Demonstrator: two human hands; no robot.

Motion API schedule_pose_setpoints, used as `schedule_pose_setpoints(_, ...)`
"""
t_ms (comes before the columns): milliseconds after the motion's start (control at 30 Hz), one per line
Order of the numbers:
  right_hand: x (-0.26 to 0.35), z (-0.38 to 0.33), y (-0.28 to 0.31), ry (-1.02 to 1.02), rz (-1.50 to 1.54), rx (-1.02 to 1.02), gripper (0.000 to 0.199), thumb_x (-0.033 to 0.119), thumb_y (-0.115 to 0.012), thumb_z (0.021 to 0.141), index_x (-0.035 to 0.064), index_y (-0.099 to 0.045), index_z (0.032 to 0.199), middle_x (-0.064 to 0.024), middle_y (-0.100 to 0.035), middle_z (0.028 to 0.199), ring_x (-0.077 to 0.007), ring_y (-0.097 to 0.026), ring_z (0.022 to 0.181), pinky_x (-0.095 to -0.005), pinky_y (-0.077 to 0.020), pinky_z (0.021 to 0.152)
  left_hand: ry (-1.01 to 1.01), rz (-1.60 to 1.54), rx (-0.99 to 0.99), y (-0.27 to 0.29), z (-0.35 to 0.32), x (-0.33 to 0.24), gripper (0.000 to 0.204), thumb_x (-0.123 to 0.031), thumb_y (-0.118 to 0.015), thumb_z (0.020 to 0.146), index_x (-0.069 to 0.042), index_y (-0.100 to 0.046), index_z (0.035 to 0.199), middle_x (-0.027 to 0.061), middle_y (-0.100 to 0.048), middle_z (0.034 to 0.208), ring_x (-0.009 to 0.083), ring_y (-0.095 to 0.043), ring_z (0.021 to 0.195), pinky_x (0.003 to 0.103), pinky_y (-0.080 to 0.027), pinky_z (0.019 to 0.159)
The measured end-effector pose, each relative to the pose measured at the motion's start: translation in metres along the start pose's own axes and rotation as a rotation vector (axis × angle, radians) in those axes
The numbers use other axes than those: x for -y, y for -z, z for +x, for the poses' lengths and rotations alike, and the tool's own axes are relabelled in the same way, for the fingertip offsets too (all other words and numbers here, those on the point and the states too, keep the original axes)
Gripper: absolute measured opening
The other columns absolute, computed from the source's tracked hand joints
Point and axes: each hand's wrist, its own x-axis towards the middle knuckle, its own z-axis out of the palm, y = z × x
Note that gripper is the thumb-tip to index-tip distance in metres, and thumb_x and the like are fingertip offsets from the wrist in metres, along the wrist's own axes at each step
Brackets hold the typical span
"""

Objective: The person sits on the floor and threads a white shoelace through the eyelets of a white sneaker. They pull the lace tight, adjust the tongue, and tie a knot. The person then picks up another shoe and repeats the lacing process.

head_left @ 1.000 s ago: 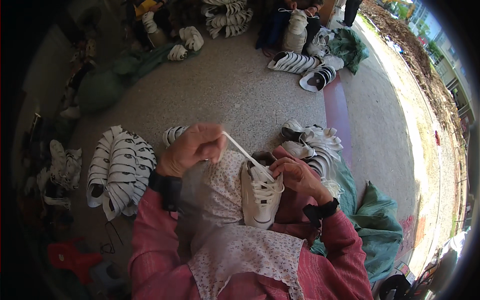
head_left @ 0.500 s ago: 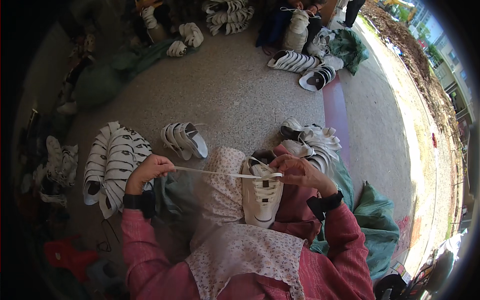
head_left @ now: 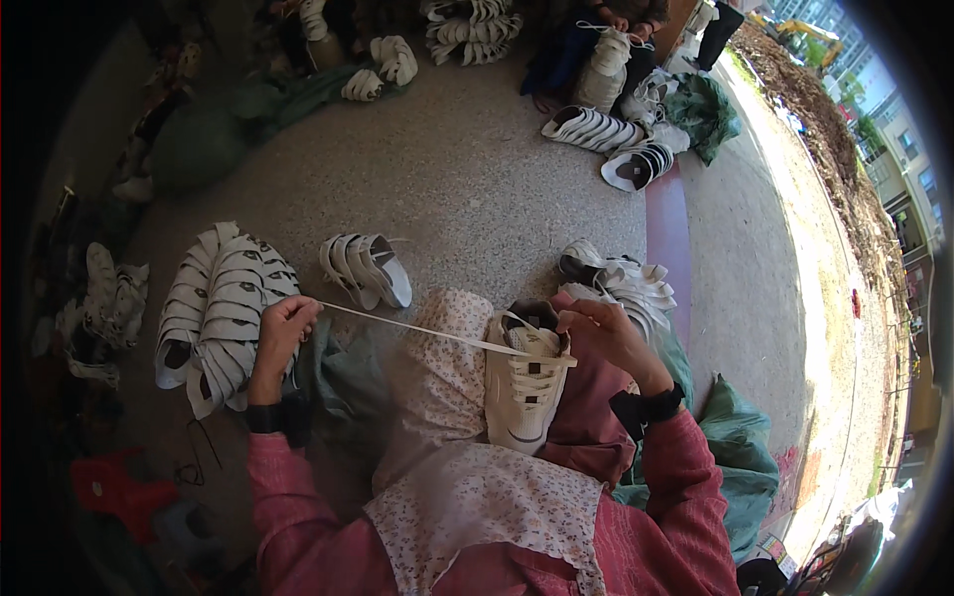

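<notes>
Left hand pulls lace taut; right hand hides sneaker collar.

The left hand is held out wide to the person's left, its fingers curled shut in a fist and the wrist bent upward. The right hand is kept close in front of the body, fingers bent and pinched together. Both forearms are covered by pink sleeves, and a dark band is worn at each wrist.
</notes>
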Motion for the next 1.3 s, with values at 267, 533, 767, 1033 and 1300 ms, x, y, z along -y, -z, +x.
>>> schedule_pose_setpoints(267, 0.008, 0.001, -0.014, 0.568, -0.538, 0.093, 0.012, 0.007, -0.072, 0.082, 0.0071, -0.072, 0.094, -0.0051, -0.061, 0.085, -0.0257, -0.057, 0.087, -0.036, -0.0481, 0.083, -0.204, -0.21, -0.125, -0.007, -0.004, -0.091, 0.019, -0.022, -0.071, 0.094, -0.003, -0.074, 0.099, -0.0032, -0.062, 0.075, 0.0037, -0.053, 0.064, 0.019, -0.041, 0.057)
schedule_pose_setpoints(533, 0.015, 0.003, -0.027, 0.572, -0.456, 0.128, 0.012, 0.009, -0.07, 0.087, 0.0024, -0.07, 0.097, -0.0097, -0.063, 0.088, -0.0291, -0.062, 0.086, -0.0378, -0.048, 0.081, -0.449, -0.668, -0.148, -0.036, -0.001, -0.113, 0.016, -0.021, -0.073, 0.093, -0.007, -0.072, 0.101, 0.0, -0.065, 0.084, 0.008, -0.057, 0.072, 0.025, -0.047, 0.067)
schedule_pose_setpoints(767, 0.004, 0.013, -0.035, 0.54, -0.282, 0.246, 0.013, 0.01, -0.067, 0.092, 0.0, -0.068, 0.099, -0.0089, -0.065, 0.091, -0.0246, -0.063, 0.087, -0.0347, -0.049, 0.079, -0.14, -1.193, -0.038, -0.06, 0.005, -0.108, 0.013, -0.022, -0.071, 0.095, -0.009, -0.068, 0.097, -0.0024, -0.063, 0.08, 0.008, -0.053, 0.065, 0.022, -0.042, 0.062)
schedule_pose_setpoints(1033, -0.01, 0.018, -0.047, 0.134, 0.054, 0.142, 0.013, 0.012, -0.066, 0.093, 0.0002, -0.07, 0.095, -0.0112, -0.07, 0.085, -0.0142, -0.067, 0.078, -0.0299, -0.0511, 0.069, -0.301, -0.052, 0.266, -0.155, -0.014, -0.056, 0.018, -0.017, -0.071, 0.094, -0.001, -0.074, 0.098, -0.0035, -0.065, 0.076, 0.004, -0.055, 0.066, 0.024, -0.044, 0.059)
schedule_pose_setpoints(1300, -0.002, 0.037, -0.048, 0.536, -0.395, 0.152, 0.01, 0.011, -0.07, 0.081, 0.0051, -0.072, 0.089, -0.0134, -0.066, 0.086, -0.0286, -0.066, 0.076, -0.0359, -0.0502, 0.066, -0.627, 0.314, 0.354, -0.211, -0.039, -0.043, 0.01, -0.016, -0.07, 0.086, -0.006, -0.071, 0.085, 0.0066, -0.066, 0.083, 0.0215, -0.063, 0.081, 0.035, -0.046, 0.078)
